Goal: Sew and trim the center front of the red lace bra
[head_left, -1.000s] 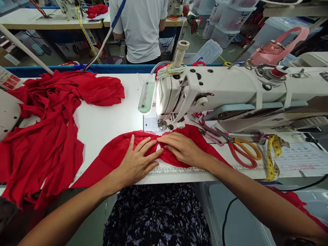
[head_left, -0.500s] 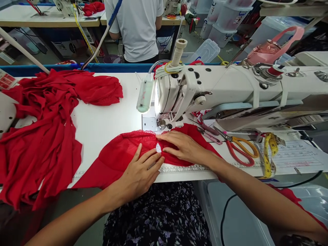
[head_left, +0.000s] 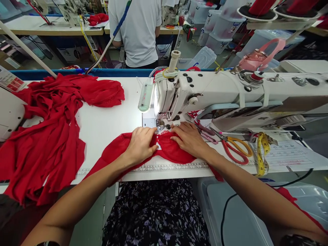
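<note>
A red lace-edged fabric piece [head_left: 174, 150] lies on the white table just in front of the needle area of the sewing machine [head_left: 205, 85]. On its left half rests my left hand [head_left: 140, 144], fingertips near the presser foot and thumb beside a small white patch [head_left: 158, 146] at the middle of the cloth. My right hand [head_left: 189, 138] lies over the upper right part, fingers bent at the cloth's far edge by the machine. Whether either hand pinches the cloth is hard to see; both look laid on it with fingers partly spread.
A heap of red fabric [head_left: 56, 136] covers the left side. Right of my right hand are orange-handled scissors [head_left: 237, 150], a yellow measuring tape [head_left: 262, 153] and a written sheet [head_left: 289, 155]. Beyond the table stands a person [head_left: 139, 34] in a white shirt.
My left hand has moved up and away from me, toward the machine. My right hand has shifted right and its fingers are more bent. The middle of the red cloth is more exposed.
</note>
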### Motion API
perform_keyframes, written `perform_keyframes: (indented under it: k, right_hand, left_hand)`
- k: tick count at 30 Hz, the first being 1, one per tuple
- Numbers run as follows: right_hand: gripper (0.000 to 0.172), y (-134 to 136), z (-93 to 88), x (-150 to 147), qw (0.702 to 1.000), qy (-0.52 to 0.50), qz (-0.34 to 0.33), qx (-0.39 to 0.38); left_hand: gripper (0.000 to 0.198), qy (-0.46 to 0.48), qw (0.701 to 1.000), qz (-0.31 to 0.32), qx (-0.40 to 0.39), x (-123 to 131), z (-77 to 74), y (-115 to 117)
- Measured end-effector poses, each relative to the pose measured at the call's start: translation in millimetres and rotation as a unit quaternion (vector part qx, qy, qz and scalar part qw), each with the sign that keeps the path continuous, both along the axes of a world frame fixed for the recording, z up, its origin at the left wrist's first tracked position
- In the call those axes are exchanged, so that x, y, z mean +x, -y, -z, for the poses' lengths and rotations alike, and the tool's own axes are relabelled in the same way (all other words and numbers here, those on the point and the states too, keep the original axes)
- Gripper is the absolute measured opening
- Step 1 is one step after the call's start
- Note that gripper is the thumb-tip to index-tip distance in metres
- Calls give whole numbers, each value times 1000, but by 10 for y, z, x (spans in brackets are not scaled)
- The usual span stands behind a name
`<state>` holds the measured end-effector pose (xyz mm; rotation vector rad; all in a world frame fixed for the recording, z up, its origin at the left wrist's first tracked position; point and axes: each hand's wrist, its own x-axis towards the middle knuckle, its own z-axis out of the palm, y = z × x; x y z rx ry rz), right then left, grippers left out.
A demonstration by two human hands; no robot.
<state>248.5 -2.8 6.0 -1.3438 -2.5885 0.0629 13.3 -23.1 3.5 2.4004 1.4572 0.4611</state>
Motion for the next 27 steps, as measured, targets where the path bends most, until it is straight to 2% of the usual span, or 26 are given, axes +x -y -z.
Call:
perform_keyframes:
  k: [3, 8, 10, 13, 17, 21, 24, 27]
  right_hand:
    - [18, 28, -87, -41, 999, 17, -25, 25]
    - [22, 221, -336, -163, 993, 76, -2, 86]
    - [22, 307, -411, -208, 991, 80, 18, 108]
    - [20, 402, -497, -259, 987, 70, 40, 136]
    - [21, 472, -612, -295, 983, 55, 48, 168]
    - [21, 575, -730, -347, 979, 42, 46, 192]
    - [19, 723, -780, -438, 984, 20, 25, 174]
    - [17, 906, -741, -584, 990, 1, -29, 140]
  left_hand:
    - [40, 9, 1000, -21, -21, 39, -12, -35]
    - [9, 120, 986, -23, -114, 68, -56, -24]
    - [14, 156, 978, -29, -133, 84, -75, 2]
    - [21, 189, 977, -42, -89, 101, -88, 43]
    - [12, 255, 965, -21, -64, 80, -87, 83]
    - [12, 280, 959, -14, -36, 48, -97, 133]
    - [11, 300, 953, -32, 12, 45, -116, 189]
    - [17, 329, 942, -52, 43, 53, -144, 261]
